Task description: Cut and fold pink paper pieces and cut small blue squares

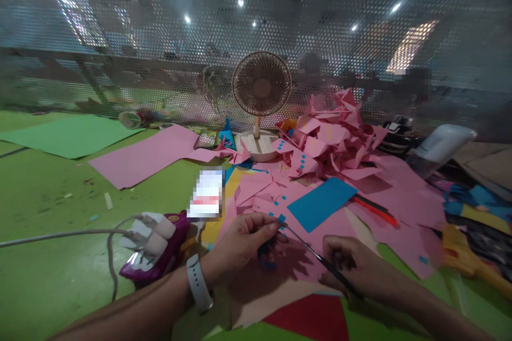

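Observation:
My left hand [250, 240], wearing a white watch band, is closed in a pinch at the tip of a long slim metal tool [306, 246]. A dark blue paper strip [266, 258] curls below its fingers; the pinched end is hard to make out. My right hand [354, 264] is wrapped round the tool's dark handle, which is partly hidden, so its exact kind is unclear. Small blue paper squares [276, 203] lie on pink paper just beyond my fingertips. To their right rests a blue paper rectangle [322, 202].
Behind stand a fan [262, 85] and a heap of folded pink paper [332, 138]. A phone [207, 193] and a purple power strip with white plugs [154, 240] sit left. A red-and-black pen [376, 210] lies right, and a yellow tool [466, 256] farther right.

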